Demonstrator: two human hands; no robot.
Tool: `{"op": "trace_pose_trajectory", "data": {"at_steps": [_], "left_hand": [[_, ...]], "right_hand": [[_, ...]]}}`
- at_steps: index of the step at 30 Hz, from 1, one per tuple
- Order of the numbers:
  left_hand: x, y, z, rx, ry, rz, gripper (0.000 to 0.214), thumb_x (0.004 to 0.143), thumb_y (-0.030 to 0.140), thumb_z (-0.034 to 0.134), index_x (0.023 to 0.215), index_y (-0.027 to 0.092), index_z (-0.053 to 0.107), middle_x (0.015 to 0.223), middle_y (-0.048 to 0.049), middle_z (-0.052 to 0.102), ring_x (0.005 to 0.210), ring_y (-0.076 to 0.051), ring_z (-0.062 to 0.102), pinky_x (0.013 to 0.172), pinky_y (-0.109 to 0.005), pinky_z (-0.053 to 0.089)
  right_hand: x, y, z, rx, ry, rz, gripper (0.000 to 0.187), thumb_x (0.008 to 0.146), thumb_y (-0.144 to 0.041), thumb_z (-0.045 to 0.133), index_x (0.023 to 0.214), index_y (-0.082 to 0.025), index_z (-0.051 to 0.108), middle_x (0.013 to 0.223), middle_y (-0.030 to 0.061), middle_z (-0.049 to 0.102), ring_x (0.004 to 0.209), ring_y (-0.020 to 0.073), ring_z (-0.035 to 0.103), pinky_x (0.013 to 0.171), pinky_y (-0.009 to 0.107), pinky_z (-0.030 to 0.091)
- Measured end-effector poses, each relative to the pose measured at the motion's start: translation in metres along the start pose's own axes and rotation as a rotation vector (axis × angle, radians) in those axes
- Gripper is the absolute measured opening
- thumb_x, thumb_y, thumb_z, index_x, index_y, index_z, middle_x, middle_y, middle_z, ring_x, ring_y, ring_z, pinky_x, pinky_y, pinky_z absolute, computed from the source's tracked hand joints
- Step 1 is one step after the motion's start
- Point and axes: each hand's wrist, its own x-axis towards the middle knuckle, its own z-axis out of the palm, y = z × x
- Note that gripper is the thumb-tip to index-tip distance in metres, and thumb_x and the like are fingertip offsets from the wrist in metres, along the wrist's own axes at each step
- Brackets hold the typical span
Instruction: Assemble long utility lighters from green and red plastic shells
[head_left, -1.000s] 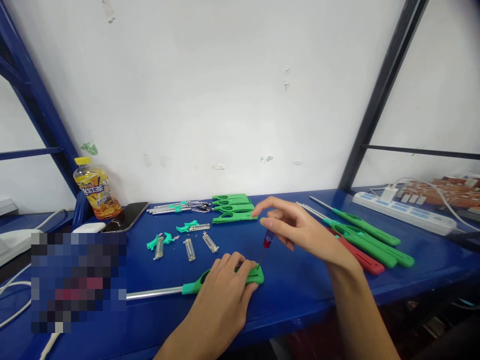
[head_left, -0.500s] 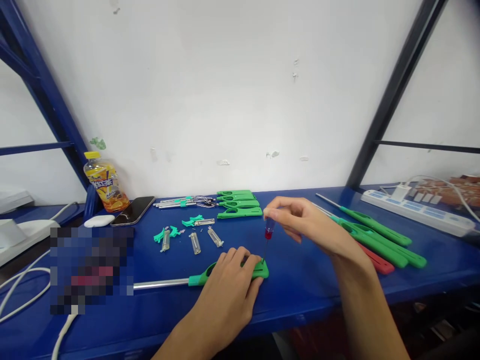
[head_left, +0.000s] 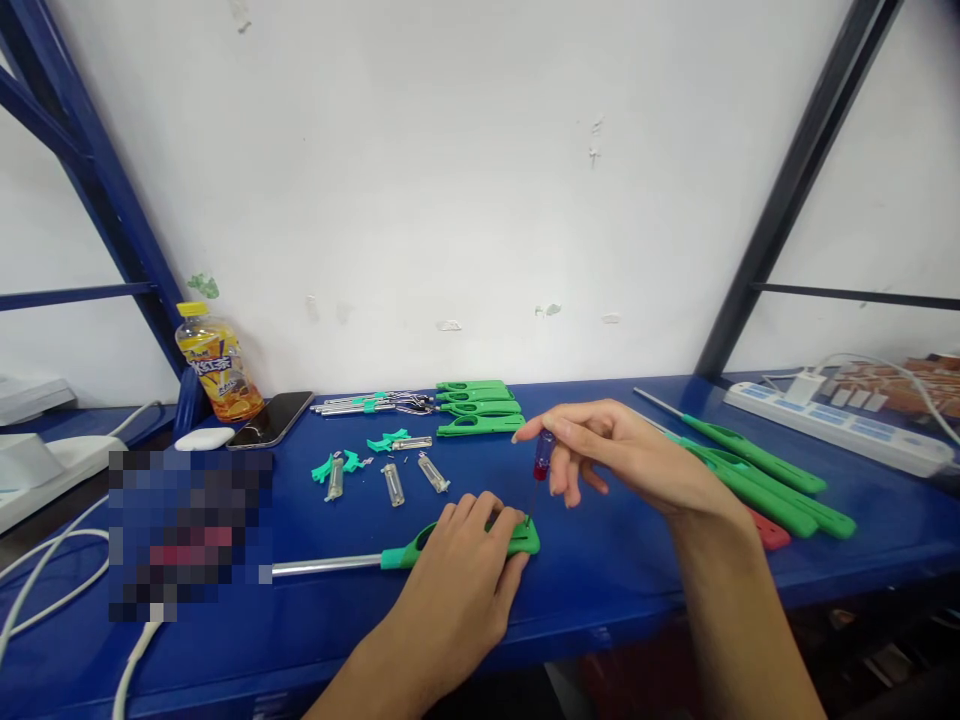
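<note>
A long green-handled lighter (head_left: 405, 553) with a metal tube lies on the blue bench (head_left: 600, 580). My left hand (head_left: 465, 570) lies over its handle and presses it down, fingers curled round the green body. My right hand (head_left: 622, 455) pinches a small screwdriver (head_left: 541, 462) with a red and blue grip, held upright. The screwdriver's tip rests on the right end of the lighter's handle, just past my left fingertips.
Behind lie a stack of green handle shells (head_left: 478, 405), metal tubes (head_left: 367, 404), clear fuel cells and small green parts (head_left: 390, 480). To the right are finished lighters (head_left: 757, 480), green and red, and a power strip (head_left: 840, 425). At the left stand a bottle (head_left: 217, 365) and phone (head_left: 270, 420).
My right hand has shifted its grip on the screwdriver, with the fingers turned around the grip and the hand slightly lower. My left hand stays on the lighter. The camera has shifted a little.
</note>
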Motion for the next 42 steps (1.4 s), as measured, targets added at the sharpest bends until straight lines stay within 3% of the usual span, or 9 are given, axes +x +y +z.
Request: {"op": "trace_pose_trajectory", "data": {"at_steps": [4,7,12,16,22,29,34,37,42], "left_hand": [[-0.001,0.000,0.001,0.005,0.004,0.004,0.020,0.107,0.022,0.050,0.125,0.022,0.059,0.121,-0.0074,0.062,0.110,-0.030,0.060,0.102,-0.057,0.050],[-0.001,0.000,0.001,0.007,0.010,0.003,0.020,0.106,0.022,0.051,0.125,0.022,0.059,0.121,-0.0073,0.062,0.111,-0.030,0.060,0.102,-0.057,0.050],[0.000,0.000,0.000,0.017,-0.007,-0.005,0.022,0.106,0.022,0.052,0.126,0.022,0.060,0.122,-0.0078,0.063,0.109,-0.030,0.060,0.097,-0.054,0.052],[0.000,0.000,0.000,0.021,0.000,-0.003,0.021,0.106,0.022,0.052,0.125,0.021,0.060,0.122,-0.0080,0.063,0.109,-0.030,0.060,0.097,-0.053,0.052],[0.000,0.001,0.001,0.025,0.009,0.003,0.020,0.106,0.021,0.052,0.124,0.022,0.060,0.121,-0.0077,0.063,0.108,-0.030,0.060,0.095,-0.053,0.053],[0.001,0.002,0.000,0.041,0.008,0.000,0.019,0.106,0.022,0.052,0.122,0.022,0.061,0.120,-0.0075,0.063,0.108,-0.030,0.061,0.095,-0.052,0.053],[0.001,0.001,0.000,0.036,0.004,0.006,0.020,0.106,0.022,0.051,0.123,0.021,0.060,0.120,-0.0078,0.063,0.108,-0.030,0.060,0.096,-0.052,0.053],[0.001,0.001,0.000,0.034,0.007,0.003,0.019,0.106,0.021,0.051,0.123,0.022,0.060,0.120,-0.0079,0.063,0.108,-0.030,0.060,0.097,-0.053,0.052],[0.000,0.001,0.000,0.023,0.021,0.002,0.018,0.106,0.022,0.052,0.122,0.022,0.060,0.120,-0.0075,0.063,0.108,-0.030,0.060,0.096,-0.052,0.052]], "right_hand": [[0.000,-0.002,0.003,-0.041,0.026,0.035,0.034,0.096,-0.052,0.071,0.098,-0.018,0.076,0.052,-0.0032,0.063,0.044,0.0102,0.056,0.047,0.022,0.037],[0.004,0.000,0.008,-0.050,0.118,0.045,0.036,0.082,-0.046,0.087,0.080,-0.021,0.061,0.049,-0.0088,0.055,0.041,0.0072,0.044,0.043,0.021,0.035],[0.005,0.001,0.010,-0.087,0.222,-0.016,0.043,0.078,-0.044,0.089,0.077,-0.023,0.051,0.052,-0.0100,0.053,0.044,0.0079,0.043,0.041,0.019,0.034],[0.000,-0.002,0.005,-0.050,0.095,0.044,0.035,0.084,-0.046,0.085,0.086,-0.022,0.059,0.048,-0.0103,0.054,0.042,0.0074,0.044,0.045,0.019,0.038],[-0.003,0.001,0.000,0.039,-0.071,0.024,0.040,0.099,-0.058,0.065,0.096,-0.019,0.069,0.059,-0.0007,0.068,0.051,0.0123,0.062,0.044,0.020,0.034],[0.001,0.001,0.005,0.054,0.046,0.025,0.038,0.085,-0.044,0.085,0.077,-0.022,0.056,0.048,-0.0093,0.055,0.043,0.0073,0.044,0.048,0.022,0.034],[0.001,0.000,0.001,0.007,0.031,0.016,0.030,0.094,-0.049,0.074,0.098,-0.020,0.070,0.047,-0.0091,0.052,0.043,0.0083,0.047,0.049,0.022,0.036],[0.000,0.002,-0.001,-0.014,-0.012,0.016,0.037,0.096,-0.053,0.069,0.093,-0.016,0.073,0.049,-0.0055,0.056,0.043,0.0087,0.049,0.048,0.023,0.036],[0.005,0.000,0.009,-0.007,0.157,0.067,0.047,0.078,-0.050,0.088,0.074,-0.024,0.049,0.046,-0.0100,0.052,0.039,0.0079,0.042,0.044,0.022,0.031]]}}
